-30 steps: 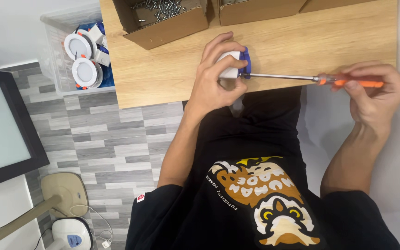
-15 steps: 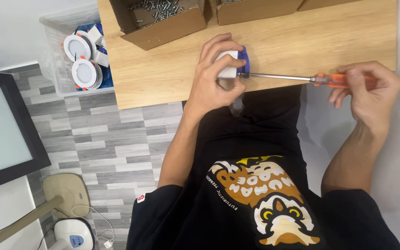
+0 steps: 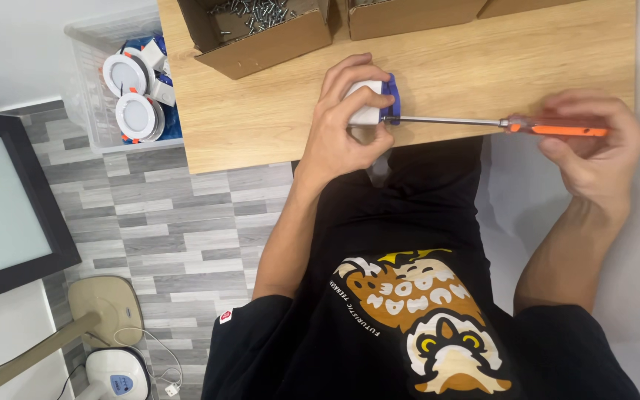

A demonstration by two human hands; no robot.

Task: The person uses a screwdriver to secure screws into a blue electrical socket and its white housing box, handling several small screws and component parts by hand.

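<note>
While the white-and-blue fitting (image 3: 370, 104) is clamped by the left hand (image 3: 342, 126), the orange-handled screwdriver (image 3: 498, 123), gripped by the right hand (image 3: 594, 144) at three o'clock, is seen re-fingered, indicating continued turning.

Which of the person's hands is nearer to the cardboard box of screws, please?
Left. The left hand sits just below the cardboard box of screws; the right hand is far off at the table's other end.

Three brown cardboard boxes stand along the table's (image 3: 483, 67) far edge: an open box of screws (image 3: 257, 30), a second box (image 3: 409, 16), and a third box (image 3: 527, 6). A clear plastic bin (image 3: 101, 89) sits on the floor left of the table. A black-framed pale screen (image 3: 1, 207) lies at the far left.
</note>
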